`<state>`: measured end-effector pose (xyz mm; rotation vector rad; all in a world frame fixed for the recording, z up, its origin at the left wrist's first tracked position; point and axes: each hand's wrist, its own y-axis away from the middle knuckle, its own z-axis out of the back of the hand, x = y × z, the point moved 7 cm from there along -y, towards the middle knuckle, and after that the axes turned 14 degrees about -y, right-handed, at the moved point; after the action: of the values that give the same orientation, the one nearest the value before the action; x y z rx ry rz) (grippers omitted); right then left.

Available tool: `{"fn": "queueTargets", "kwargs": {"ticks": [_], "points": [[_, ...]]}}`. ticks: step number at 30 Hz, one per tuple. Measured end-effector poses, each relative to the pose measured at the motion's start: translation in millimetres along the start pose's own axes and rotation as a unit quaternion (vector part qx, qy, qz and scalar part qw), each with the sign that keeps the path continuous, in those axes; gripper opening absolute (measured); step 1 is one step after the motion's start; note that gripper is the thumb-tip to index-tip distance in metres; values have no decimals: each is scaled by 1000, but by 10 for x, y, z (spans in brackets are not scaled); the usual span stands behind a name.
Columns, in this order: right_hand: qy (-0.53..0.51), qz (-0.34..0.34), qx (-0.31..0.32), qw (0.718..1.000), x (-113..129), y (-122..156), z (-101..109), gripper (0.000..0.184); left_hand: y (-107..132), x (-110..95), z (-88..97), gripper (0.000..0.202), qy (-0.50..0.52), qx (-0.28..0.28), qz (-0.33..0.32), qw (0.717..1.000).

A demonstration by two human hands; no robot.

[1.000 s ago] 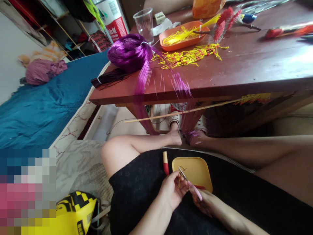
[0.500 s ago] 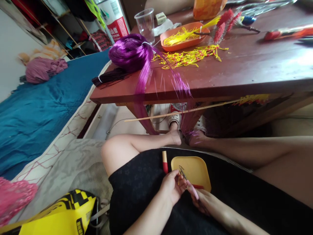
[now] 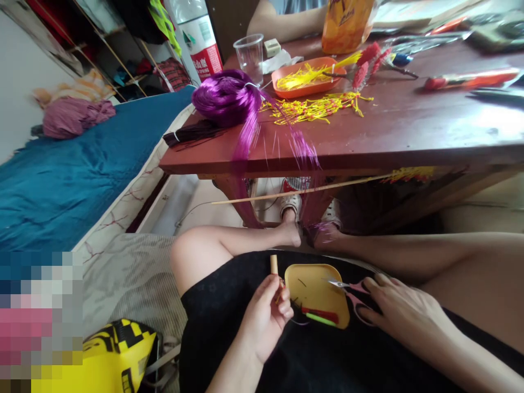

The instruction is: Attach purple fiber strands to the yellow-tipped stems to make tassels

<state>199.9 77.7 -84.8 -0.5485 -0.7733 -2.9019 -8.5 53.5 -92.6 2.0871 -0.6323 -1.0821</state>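
My left hand (image 3: 268, 311) is closed in a pinch above my lap, with a small yellowish bit showing between the fingers, too small to name. A short wooden stick (image 3: 274, 264) stands out just beyond those fingertips. My right hand (image 3: 399, 303) lies palm down with thumb and fingers at the pink handles of small scissors (image 3: 357, 288). Their blades reach over a yellow tray (image 3: 317, 274) on my black-clad lap. Inside it lie a red stick (image 3: 323, 314), a bright green piece (image 3: 320, 319) and a dark snippet.
A dark red table (image 3: 360, 136) ahead holds a purple fibre bundle (image 3: 225, 98), yellow strands (image 3: 315, 107), an orange dish (image 3: 305, 91) and a clear cup (image 3: 249, 57). A thin stick (image 3: 286, 194) crosses below its edge. Another person's arm (image 3: 290, 25) rests behind.
My hands have moved apart. The right one has carried the scissors right, over the tray's edge; the left has shifted left, towards the wooden stick. More of the tray's contents shows.
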Motion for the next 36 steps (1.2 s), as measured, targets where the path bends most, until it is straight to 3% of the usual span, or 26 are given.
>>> {"fn": "queueTargets", "kwargs": {"ticks": [5,7,12,17,21,36], "points": [[36,30,-10,999,320,-193,-181,19,281,-467,-142,14,-11,64,-148,987],[40,45,-11,998,451,-244,-226,18,340,-535,-173,14,-24,77,-167,983],[41,76,23,996,619,-240,-319,19,329,-434,-175,14,-26,79,-134,987],[35,89,123,988,729,-162,-714,16,278,-304,-192,15,-15,80,-105,991],[20,68,147,987,739,-173,-906,23,260,-259,-216,16,-23,90,-98,991],[-22,78,124,989,734,-112,-890,23,240,-204,-229,21,-22,83,-88,992]]}}
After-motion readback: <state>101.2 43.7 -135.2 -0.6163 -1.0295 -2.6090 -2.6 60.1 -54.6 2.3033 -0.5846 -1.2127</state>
